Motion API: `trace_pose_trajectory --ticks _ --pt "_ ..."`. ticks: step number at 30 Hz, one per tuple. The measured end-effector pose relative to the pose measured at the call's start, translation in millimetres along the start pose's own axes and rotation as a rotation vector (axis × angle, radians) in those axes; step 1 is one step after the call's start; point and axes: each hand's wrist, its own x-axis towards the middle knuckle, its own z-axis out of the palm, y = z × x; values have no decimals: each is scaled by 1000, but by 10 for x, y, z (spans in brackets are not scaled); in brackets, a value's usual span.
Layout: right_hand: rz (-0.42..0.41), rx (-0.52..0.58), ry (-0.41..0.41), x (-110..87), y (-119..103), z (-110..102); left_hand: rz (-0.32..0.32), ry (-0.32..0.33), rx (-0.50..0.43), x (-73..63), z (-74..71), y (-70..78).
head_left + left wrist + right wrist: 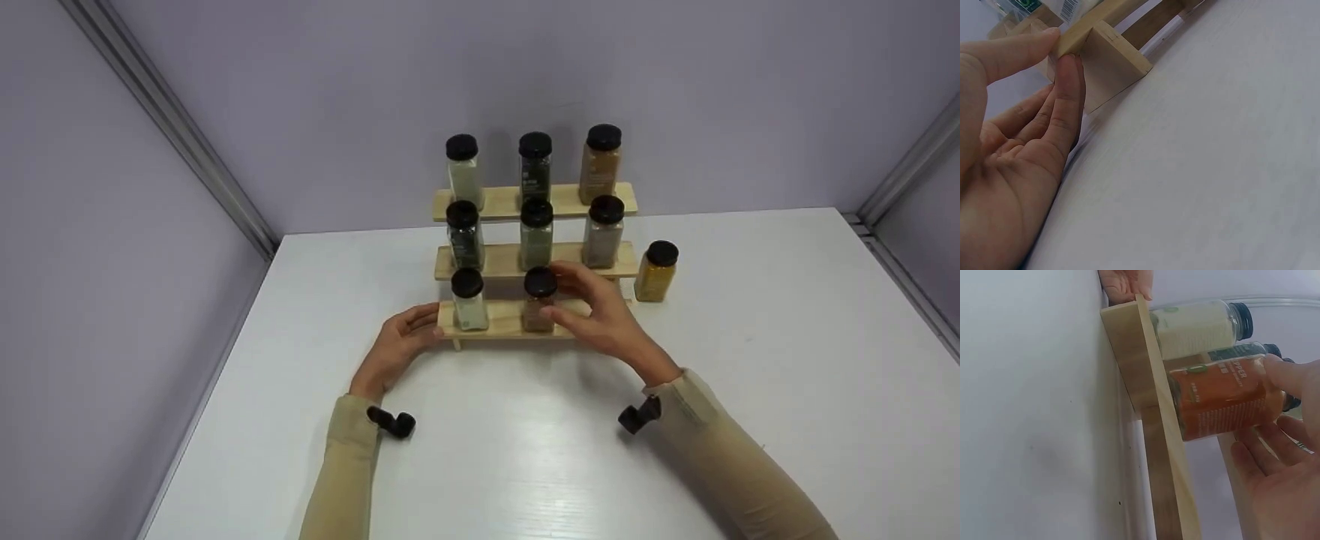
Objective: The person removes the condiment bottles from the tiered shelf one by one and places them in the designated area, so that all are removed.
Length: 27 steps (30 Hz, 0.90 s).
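A three-tier wooden spice rack (504, 322) stands on the white table. On its bottom tier, my right hand (606, 319) holds a spice jar with red-orange powder and a black lid (538, 315), thumb on one side and fingers on the other. The right wrist view shows "PEPPER" on the label of this jar (1221, 399), whose base is at the shelf board. My left hand (401, 343) pinches the left end of the bottom tier; in the left wrist view, thumb and fingertips meet the board's corner (1086, 31). Left of the held jar stands a pale powder jar (471, 309).
Three jars, including a brown-orange one (600, 174), line the top tier. The middle tier carries three more, among them a dark one (466, 244). A yellow spice jar (655, 279) stands on the table right of the rack. Behind is a pale wall (337, 112).
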Motion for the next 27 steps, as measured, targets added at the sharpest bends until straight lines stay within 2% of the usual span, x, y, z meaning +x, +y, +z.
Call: trace_pose_trajectory --ticks 15,20,27 --pt "68 -12 -34 -35 15 61 9 -11 -18 -9 14 2" --pt "53 -12 -29 -35 26 77 3 -4 -5 -5 13 -1" --pt "-12 -8 -26 -20 43 80 -3 8 -5 -7 16 11"
